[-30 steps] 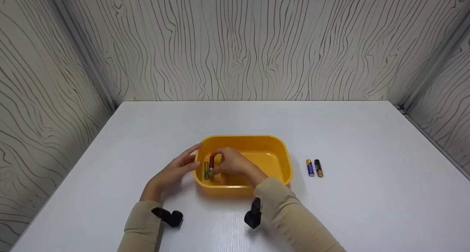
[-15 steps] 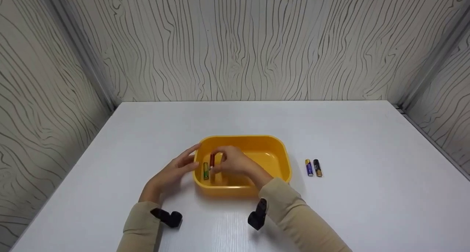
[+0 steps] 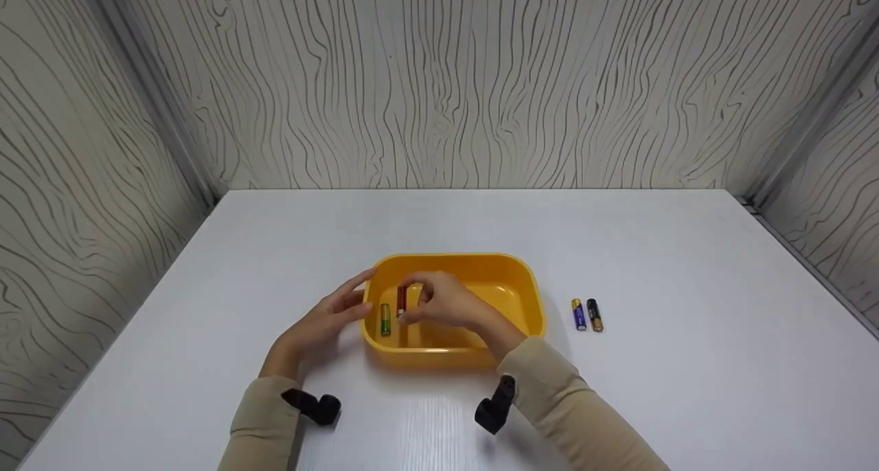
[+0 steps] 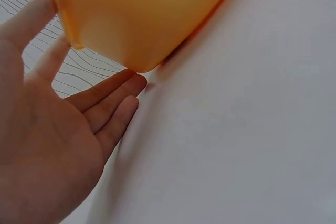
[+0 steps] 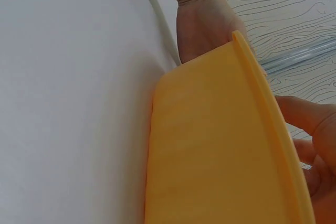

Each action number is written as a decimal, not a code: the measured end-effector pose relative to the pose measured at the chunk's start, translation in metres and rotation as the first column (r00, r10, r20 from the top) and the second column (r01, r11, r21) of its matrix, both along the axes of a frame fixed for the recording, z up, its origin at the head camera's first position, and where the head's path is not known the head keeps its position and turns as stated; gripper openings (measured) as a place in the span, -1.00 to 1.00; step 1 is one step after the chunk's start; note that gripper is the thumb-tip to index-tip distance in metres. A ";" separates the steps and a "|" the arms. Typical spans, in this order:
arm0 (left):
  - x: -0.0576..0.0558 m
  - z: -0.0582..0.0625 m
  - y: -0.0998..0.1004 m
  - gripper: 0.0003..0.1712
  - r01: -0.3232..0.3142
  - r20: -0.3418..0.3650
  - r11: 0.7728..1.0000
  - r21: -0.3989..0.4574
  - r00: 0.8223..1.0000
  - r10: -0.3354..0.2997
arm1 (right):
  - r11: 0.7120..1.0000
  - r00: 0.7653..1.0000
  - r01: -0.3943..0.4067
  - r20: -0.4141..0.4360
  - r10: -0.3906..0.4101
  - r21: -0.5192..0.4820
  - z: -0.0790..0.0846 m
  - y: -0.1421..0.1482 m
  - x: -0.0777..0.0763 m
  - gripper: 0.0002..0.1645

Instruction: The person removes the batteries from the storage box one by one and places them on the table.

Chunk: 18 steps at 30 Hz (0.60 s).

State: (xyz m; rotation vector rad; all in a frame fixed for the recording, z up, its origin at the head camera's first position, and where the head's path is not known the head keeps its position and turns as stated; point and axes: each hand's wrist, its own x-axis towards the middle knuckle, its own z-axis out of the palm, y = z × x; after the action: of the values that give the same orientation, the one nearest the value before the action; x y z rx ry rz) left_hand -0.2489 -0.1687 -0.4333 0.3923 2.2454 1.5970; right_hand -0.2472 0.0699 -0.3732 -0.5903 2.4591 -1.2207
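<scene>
A yellow plastic tub (image 3: 453, 358) stands on the white table. My left hand (image 3: 323, 330) lies against its left end with fingers spread; in the left wrist view the fingertips touch the tub's wall and rim. Inside the tub, my right hand (image 3: 443, 303) pinches a red battery (image 3: 402, 299) between thumb and fingers, held lengthwise away from me. A green and gold battery (image 3: 385, 319) lies on the tub floor just left of it. In the right wrist view the tub's near wall (image 5: 210, 145) hides most of the right hand's fingers and the red battery.
Right of the tub, a purple and yellow battery (image 3: 579, 314) and a black and copper battery (image 3: 595, 315) lie side by side on the table (image 3: 673, 382). Wood-grain panels (image 3: 439, 79) enclose the back and sides.
My right hand has shifted slightly right and up with the red battery, widening the gap to the green and gold one. The left hand has stayed in place.
</scene>
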 end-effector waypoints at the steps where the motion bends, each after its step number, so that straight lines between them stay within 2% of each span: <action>1: 0.000 0.000 0.000 -0.32 0.000 -0.001 1.000 -0.001 1.000 0.000 | 1.000 1.000 -0.001 0.003 0.001 -0.011 0.001 0.001 0.001 -0.35; 13: 0.000 0.002 -0.001 -0.31 -0.026 0.013 1.000 -0.016 1.000 0.026 | 0.998 1.000 0.001 0.003 -0.001 -0.061 0.005 0.015 0.009 -0.35; 18: 0.000 0.000 0.000 -0.32 -0.035 0.008 0.999 -0.027 0.999 0.036 | 0.996 1.000 -0.025 -0.022 0.023 -0.088 0.006 0.020 0.012 -0.34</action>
State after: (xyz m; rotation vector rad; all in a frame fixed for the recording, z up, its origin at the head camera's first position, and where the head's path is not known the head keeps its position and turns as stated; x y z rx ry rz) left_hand -0.2491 -0.1685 -0.4333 0.3394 2.2772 1.5808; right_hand -0.2351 0.0895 -0.3675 -0.6569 2.4181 -1.3255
